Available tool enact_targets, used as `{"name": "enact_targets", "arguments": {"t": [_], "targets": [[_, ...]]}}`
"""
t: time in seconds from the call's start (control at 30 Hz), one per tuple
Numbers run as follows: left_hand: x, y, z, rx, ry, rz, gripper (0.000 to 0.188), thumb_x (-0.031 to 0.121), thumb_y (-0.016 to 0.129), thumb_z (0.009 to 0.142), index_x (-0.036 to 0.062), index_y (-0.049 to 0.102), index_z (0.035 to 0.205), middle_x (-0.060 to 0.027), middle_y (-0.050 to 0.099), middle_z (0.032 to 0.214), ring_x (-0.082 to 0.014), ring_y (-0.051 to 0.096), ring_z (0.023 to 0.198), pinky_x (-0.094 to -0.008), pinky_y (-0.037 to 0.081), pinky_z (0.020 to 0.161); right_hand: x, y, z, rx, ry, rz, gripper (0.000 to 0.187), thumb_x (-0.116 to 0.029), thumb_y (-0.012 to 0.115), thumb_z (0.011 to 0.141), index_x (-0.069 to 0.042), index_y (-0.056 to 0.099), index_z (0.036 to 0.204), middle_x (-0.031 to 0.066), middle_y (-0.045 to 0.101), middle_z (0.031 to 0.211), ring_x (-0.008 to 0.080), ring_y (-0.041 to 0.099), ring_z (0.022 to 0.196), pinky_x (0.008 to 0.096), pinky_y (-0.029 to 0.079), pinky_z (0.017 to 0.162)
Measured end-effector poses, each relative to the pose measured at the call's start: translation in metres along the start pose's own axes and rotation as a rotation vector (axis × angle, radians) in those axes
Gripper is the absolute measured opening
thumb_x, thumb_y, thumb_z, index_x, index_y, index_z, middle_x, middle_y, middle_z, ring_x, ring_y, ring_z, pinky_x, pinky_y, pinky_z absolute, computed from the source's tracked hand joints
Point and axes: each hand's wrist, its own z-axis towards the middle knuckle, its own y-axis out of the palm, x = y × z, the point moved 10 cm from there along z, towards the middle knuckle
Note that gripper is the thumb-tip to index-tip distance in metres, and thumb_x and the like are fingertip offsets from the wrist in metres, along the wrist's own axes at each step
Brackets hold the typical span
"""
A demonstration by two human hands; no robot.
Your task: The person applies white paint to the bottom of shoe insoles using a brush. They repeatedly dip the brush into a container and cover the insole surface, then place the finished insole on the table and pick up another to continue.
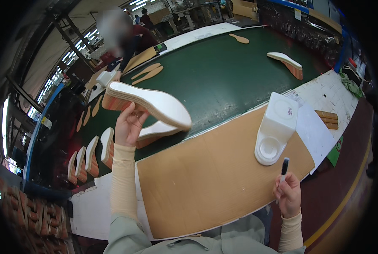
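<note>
My left hand (129,129) is closed around the heel side of a wedge shoe sole (157,100), raised above the green belt with its white top tilted up. Another white-topped wedge sole (158,129) lies on the belt just beyond, partly hidden by the held one. In my right hand (289,197) is a small brush (285,166), its black bristles pointing up, pinched by its pale handle over the cardboard's right edge. Slightly farther off stands a white plastic dispenser (283,114) with a round cup at its near end; the cup holds whitish content.
A cardboard sheet (206,182) covers the table before me. Several wedge soles (91,155) stand along the green belt (214,76) at left; one sole (287,63) sits far right. Tan insoles (150,75) lie beyond. A co-worker (132,40) is at the far left.
</note>
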Motion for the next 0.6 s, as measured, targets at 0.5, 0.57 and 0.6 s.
{"name": "enact_targets", "arguments": {"t": [0.5,0.57,0.6], "targets": [[-0.035,-0.129,0.064,0.364,-0.046,0.073,0.03,-0.004,0.062,0.088,-0.0022,0.058,0.117,-0.0156,0.062,0.112,-0.0306,0.06,0.109,-0.0557,0.051,0.102,0.019,-0.017,0.001,0.048,0.012,-0.042,0.009,-0.008,0.068,0.092,-0.003,0.06,0.094,0.0053,0.062,0.079,0.0084,0.047,0.053,0.0224,0.039,0.048],[-0.026,-0.147,0.059,0.389,-0.08,0.203,0.034,-0.004,0.065,0.085,0.0013,0.058,0.119,-0.0135,0.061,0.114,-0.0303,0.06,0.109,-0.0547,0.052,0.1,0.019,-0.018,0.0,0.044,0.012,-0.057,0.01,-0.008,0.068,0.092,-0.003,0.06,0.094,0.0059,0.062,0.08,0.0087,0.047,0.052,0.0225,0.039,0.048],[-0.019,-0.158,0.055,0.403,-0.094,0.272,0.037,-0.003,0.066,0.084,0.003,0.058,0.119,-0.0124,0.061,0.115,-0.0302,0.06,0.109,-0.0542,0.052,0.1,0.019,-0.019,0.0,0.046,0.011,-0.054,0.01,-0.008,0.068,0.092,-0.003,0.06,0.094,0.006,0.063,0.08,0.0088,0.047,0.052,0.0225,0.038,0.047]]}}
